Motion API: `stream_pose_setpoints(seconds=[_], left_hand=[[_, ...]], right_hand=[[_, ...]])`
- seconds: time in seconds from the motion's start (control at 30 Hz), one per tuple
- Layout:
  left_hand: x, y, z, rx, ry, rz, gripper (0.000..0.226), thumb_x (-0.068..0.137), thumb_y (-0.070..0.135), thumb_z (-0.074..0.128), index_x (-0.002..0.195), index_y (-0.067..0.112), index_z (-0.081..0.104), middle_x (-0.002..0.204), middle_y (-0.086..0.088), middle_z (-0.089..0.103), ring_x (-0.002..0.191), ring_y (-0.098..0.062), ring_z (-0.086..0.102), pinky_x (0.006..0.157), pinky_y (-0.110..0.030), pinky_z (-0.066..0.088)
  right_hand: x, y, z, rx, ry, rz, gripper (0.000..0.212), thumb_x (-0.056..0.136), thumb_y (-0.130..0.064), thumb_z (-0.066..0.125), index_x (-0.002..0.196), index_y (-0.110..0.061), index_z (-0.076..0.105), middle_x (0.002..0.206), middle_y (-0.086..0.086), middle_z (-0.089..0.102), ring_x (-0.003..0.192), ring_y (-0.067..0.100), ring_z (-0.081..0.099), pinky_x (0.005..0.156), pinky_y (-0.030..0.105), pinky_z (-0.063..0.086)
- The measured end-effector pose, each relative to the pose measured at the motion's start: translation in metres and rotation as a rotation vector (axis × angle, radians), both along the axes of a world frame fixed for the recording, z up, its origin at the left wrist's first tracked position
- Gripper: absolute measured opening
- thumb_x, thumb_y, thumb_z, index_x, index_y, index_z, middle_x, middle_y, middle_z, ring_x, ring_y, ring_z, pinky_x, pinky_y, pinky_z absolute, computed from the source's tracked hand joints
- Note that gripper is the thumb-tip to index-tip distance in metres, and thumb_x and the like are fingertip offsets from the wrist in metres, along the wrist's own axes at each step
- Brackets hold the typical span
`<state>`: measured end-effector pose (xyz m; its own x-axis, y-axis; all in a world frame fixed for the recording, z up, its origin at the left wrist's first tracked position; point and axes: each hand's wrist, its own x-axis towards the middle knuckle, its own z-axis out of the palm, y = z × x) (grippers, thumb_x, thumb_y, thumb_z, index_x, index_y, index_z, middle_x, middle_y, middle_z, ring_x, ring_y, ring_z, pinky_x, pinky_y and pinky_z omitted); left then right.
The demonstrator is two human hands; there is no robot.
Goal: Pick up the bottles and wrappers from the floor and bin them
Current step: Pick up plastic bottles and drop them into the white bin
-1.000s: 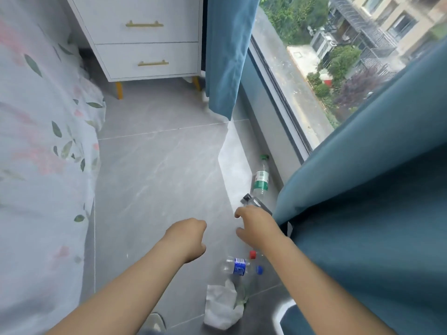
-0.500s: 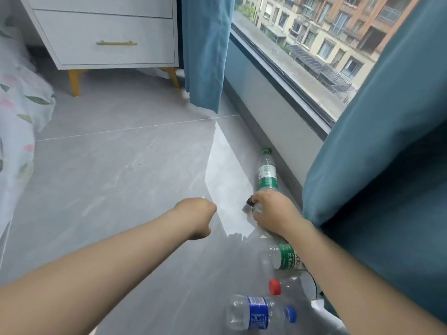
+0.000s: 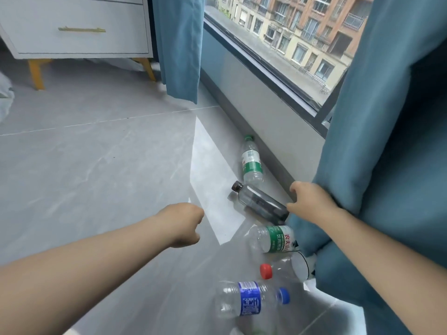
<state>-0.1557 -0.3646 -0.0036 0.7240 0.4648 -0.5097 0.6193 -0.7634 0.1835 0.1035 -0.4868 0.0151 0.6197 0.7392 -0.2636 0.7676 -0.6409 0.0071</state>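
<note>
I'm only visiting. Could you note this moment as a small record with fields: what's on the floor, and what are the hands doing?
place: grey tiled floor under a window, beside a blue curtain
bottles lying down: five
by the wall: green-capped bottle
next: dark bottle, brown cap
nearer: green-labelled bottle, red-capped bottle, blue-labelled bottle
left hand: fist, holding nothing
right hand: at the dark bottle's base, against the curtain; grip unclear
</note>
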Motion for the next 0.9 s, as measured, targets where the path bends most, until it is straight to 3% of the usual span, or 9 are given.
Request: stream_pose_setpoints(seconds=[0.17,0.27,0.37,0.6,0.9], left_hand=[[0.004,-0.003,-0.001,0.002,0.004,0.008,0.012,0.088,0.024,0.050,0.100,0.022,0.048,0.116,-0.003,0.062,0.095,-0.022,0.058,0.085,-0.035,0.050],[0.007,0.001,-0.003,-0.004,-0.009,0.043,0.030,0.089,0.026,0.050,0.118,0.016,0.053,0.120,-0.001,0.059,0.107,-0.022,0.058,0.090,-0.035,0.050],[0.010,0.007,-0.006,-0.038,-0.044,0.098,0.039,0.090,0.028,0.051,0.129,0.020,0.049,0.124,0.002,0.056,0.110,-0.020,0.055,0.092,-0.032,0.048],[0.021,0.013,-0.024,-0.050,-0.062,0.121,0.040,0.090,0.030,0.051,0.130,0.021,0.048,0.126,0.004,0.055,0.111,-0.019,0.054,0.092,-0.031,0.047],[0.062,0.031,-0.035,-0.016,-0.181,0.178,0.047,0.091,0.034,0.052,0.134,0.019,0.044,0.127,0.000,0.054,0.112,-0.020,0.054,0.091,-0.031,0.046]], right_hand=[[-0.001,0.001,-0.018,-0.057,0.005,0.041,0.041,0.083,-0.028,0.063,0.119,-0.011,0.054,0.118,0.008,0.060,0.105,0.027,0.057,0.080,0.033,0.050],[0.003,0.006,-0.027,-0.060,0.023,0.054,0.044,0.082,-0.031,0.065,0.120,-0.011,0.054,0.119,0.008,0.059,0.108,0.026,0.055,0.073,0.028,0.042],[0.007,0.012,-0.038,-0.054,0.057,0.054,0.050,0.079,-0.041,0.069,0.117,-0.012,0.055,0.116,0.007,0.059,0.106,0.025,0.056,0.080,0.032,0.048],[0.019,0.018,-0.055,-0.040,0.103,0.037,0.069,0.070,-0.057,0.073,0.123,-0.017,0.054,0.122,0.002,0.057,0.114,0.021,0.054,0.091,0.036,0.048],[0.045,0.008,-0.073,-0.006,0.200,0.012,0.046,0.067,-0.051,0.072,0.104,-0.025,0.064,0.100,-0.005,0.066,0.093,0.017,0.060,0.084,0.038,0.052]])
